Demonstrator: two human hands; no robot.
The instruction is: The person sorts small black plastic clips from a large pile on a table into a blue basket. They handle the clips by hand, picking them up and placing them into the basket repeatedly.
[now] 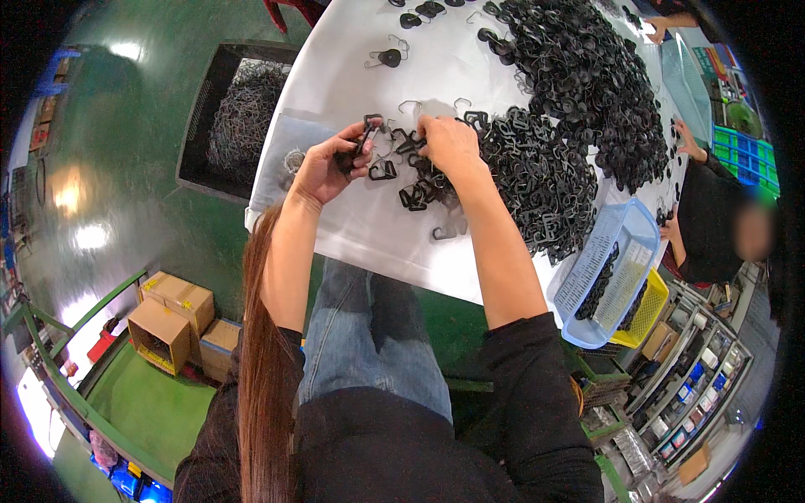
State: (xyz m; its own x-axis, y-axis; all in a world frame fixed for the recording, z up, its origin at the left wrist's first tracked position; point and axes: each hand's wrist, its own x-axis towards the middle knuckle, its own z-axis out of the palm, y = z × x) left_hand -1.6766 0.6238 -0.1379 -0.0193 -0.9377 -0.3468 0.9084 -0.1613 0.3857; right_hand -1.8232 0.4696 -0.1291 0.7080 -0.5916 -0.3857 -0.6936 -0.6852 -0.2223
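My left hand (329, 168) is closed round a few black plastic hook-like pieces (345, 159), one sticking up past the fingertips. Over the white tabletop (377, 222), my right hand (451, 144) points down with bent fingers close together at the left edge of a pile. What sits in those fingertips is hidden. Black plastic hooks (408, 144) lie right beside them, and a loose black hook (382, 171) lies between my hands. The large pile of black hooks (541, 180) spreads to the right. Thin bent wire pieces (409, 106) are scattered around.
Farther off rises a heap of round black parts (579, 75). A blue basket (605, 268) and a yellow basket (646, 312) stand at the table's right edge. Left of the table is a black crate of wires (243, 117). Co-workers' hands (689, 142) work along the far right side.
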